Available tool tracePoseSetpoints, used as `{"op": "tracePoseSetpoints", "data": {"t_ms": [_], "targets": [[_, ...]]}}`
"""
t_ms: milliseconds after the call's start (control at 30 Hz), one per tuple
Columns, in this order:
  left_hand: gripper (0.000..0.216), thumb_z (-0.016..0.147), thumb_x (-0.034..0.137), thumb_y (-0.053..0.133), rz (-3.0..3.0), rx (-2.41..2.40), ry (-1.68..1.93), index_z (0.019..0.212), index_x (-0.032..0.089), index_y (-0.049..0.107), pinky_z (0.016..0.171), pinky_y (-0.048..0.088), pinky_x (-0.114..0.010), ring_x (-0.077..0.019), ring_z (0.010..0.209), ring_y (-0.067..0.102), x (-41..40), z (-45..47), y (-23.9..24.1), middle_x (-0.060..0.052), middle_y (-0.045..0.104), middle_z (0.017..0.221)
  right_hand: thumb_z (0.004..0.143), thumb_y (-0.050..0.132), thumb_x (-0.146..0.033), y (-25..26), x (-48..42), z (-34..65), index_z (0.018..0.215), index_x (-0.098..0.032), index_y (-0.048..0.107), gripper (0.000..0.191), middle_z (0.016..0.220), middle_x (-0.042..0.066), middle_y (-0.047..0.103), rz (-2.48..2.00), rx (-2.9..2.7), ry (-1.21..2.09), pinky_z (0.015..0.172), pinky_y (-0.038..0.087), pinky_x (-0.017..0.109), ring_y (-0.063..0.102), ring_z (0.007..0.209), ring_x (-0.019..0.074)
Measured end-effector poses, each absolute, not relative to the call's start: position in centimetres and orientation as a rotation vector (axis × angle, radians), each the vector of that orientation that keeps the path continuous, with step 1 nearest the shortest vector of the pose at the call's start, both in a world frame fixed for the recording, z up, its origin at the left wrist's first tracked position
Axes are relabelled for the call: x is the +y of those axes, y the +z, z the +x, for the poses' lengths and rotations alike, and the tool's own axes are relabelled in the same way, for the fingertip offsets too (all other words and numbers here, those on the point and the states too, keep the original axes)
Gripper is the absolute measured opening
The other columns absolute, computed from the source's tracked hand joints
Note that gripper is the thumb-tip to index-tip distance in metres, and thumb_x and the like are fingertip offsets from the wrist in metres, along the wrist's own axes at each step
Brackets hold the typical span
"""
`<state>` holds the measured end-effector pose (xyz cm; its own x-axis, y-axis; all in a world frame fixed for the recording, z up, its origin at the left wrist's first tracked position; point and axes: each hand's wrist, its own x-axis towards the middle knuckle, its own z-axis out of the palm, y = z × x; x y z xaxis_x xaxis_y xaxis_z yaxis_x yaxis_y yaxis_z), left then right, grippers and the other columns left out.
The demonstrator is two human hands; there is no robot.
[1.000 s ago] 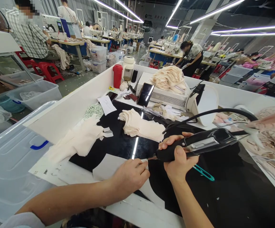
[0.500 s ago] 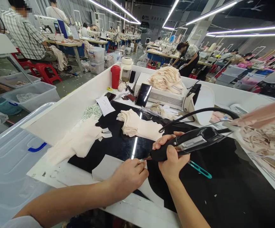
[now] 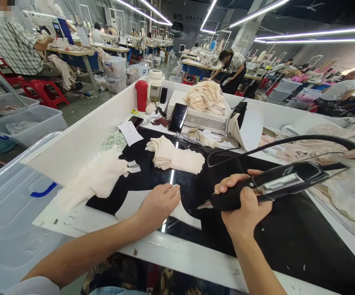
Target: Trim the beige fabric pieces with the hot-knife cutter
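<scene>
My right hand (image 3: 246,205) is wrapped round a black corded handheld power tool (image 3: 288,184), its narrow metal tip pointing left just above the black tabletop. Its exact kind I cannot make out. My left hand (image 3: 159,205) lies over a thin white cut piece (image 3: 131,204), fingers together and bent down onto it; the fingertips are partly hidden. The piece has a curved edge and reaches out to the right of the hand. Behind it rests a stack of cream fabric pieces (image 3: 177,153). More cream fabric (image 3: 94,176) is heaped at the left.
A white box-like machine (image 3: 195,119) carries a fabric pile (image 3: 206,97). Beside it are a phone (image 3: 178,117), a red flask (image 3: 141,96) and a clear jar (image 3: 154,86). Green-white cord (image 3: 114,141) lies left. A clear bin (image 3: 14,229) stands alongside. Other people work at sewing tables behind.
The tool in my right hand has moved right, its tip now apart from my left hand. My left hand has loosened from a tight pinch by the tip and lies flatter on the white piece.
</scene>
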<state>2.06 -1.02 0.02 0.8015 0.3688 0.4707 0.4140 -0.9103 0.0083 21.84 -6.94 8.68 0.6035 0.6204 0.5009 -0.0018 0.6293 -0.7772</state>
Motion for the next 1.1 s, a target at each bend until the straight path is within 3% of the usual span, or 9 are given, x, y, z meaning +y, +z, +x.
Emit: {"op": "tracePoseSetpoints", "data": {"t_ms": [100, 267, 500, 700, 1100], "targets": [[0.013, 0.108, 0.009, 0.056, -2.916, -0.423, -0.892, 0.105, 0.015, 0.068, 0.100, 0.055, -0.037, -0.0204, 0.112, 0.068, -1.3, 2.3, 0.7, -0.009, 0.075, 0.124, 0.084, 0.087, -0.037, 8.4, -8.6, 22.1, 0.112, -0.027, 0.064, 0.038, 0.076, -0.005, 0.066, -0.852, -0.847, 0.390, 0.052, 0.055, 0.029, 0.061, 0.057, 0.0138], [0.010, 0.109, 0.022, 0.063, -3.058, 0.000, -0.956, 0.104, 0.017, 0.070, 0.096, 0.055, -0.030, -0.0160, 0.097, 0.066, -2.6, 2.8, 1.1, -0.003, 0.074, 0.099, 0.086, 0.085, -0.035, 7.4, -9.8, 21.9, 0.114, -0.028, 0.064, 0.036, 0.078, -0.005, 0.066, -0.845, -0.841, 0.395, 0.054, 0.057, 0.029, 0.062, 0.059, 0.0139], [0.027, 0.105, 0.038, 0.072, -3.112, 0.012, -0.844, 0.119, 0.015, 0.070, 0.099, 0.055, -0.036, -0.0209, 0.101, 0.066, -2.6, 2.9, 0.6, -0.005, 0.073, 0.105, 0.090, 0.082, -0.036, 6.5, -9.4, 21.7, 0.117, -0.028, 0.061, 0.036, 0.082, -0.005, 0.067, -0.841, -0.865, 0.389, 0.058, 0.058, 0.031, 0.064, 0.060, 0.0136], [0.034, 0.102, 0.040, 0.076, -3.160, -0.115, -0.707, 0.126, 0.017, 0.068, 0.101, 0.056, -0.038, -0.0228, 0.109, 0.067, -2.6, 2.6, 0.6, -0.006, 0.073, 0.111, 0.091, 0.081, -0.037, 6.2, -9.4, 21.6, 0.119, -0.028, 0.059, 0.037, 0.083, -0.005, 0.067, -0.863, -0.883, 0.380, 0.059, 0.058, 0.031, 0.065, 0.062, 0.0138], [0.034, 0.104, 0.040, 0.074, -3.181, -0.121, -0.713, 0.126, 0.014, 0.069, 0.099, 0.056, -0.039, -0.0236, 0.106, 0.068, -2.5, 2.3, 1.0, -0.007, 0.074, 0.110, 0.093, 0.080, -0.033, 6.4, -9.0, 21.4, 0.119, -0.028, 0.060, 0.034, 0.084, -0.005, 0.068, -0.817, -0.869, 0.382, 0.058, 0.058, 0.029, 0.064, 0.062, 0.0125]]}}
